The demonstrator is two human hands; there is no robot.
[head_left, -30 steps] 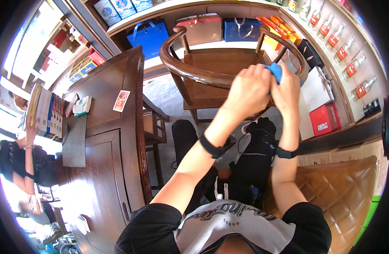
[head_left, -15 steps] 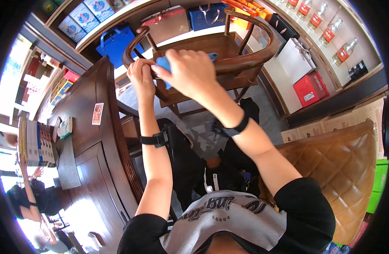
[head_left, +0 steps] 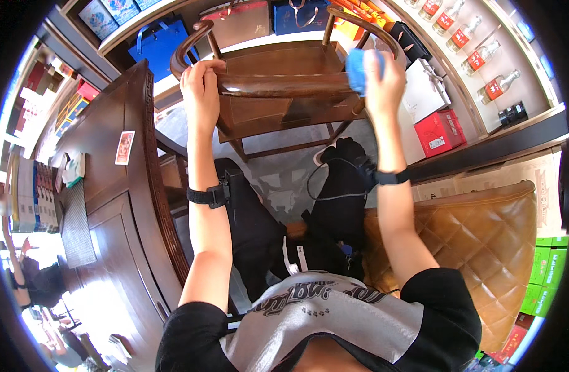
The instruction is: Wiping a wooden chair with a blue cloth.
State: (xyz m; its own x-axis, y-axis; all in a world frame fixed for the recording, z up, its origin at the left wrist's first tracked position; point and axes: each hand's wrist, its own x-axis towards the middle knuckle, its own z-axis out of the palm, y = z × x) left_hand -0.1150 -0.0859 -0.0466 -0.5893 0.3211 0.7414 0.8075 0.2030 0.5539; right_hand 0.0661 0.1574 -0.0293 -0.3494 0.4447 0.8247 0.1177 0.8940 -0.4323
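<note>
A dark wooden armchair [head_left: 284, 86] with a curved top rail stands in front of me, its rail running crosswise. My left hand [head_left: 199, 96] is wrapped round the left part of that rail. At the right bend of the rail my right hand [head_left: 385, 87] holds a bunched blue cloth [head_left: 357, 71] against the wood. The hand is slightly blurred, and the cloth's far side is hidden. Both wrists wear black straps.
A dark wooden table [head_left: 105, 180] with a card [head_left: 124, 147] on it stands at my left. Shelves with gift bags [head_left: 238, 22], a red box [head_left: 439, 133] and glass bottles [head_left: 481, 57] line the back and right. A tan quilted seat [head_left: 458, 242] is at my right.
My right hand has slid the blue cloth along the rail, from beside my left hand to the right bend. My left hand stays on the rail. The view has shifted slightly.
</note>
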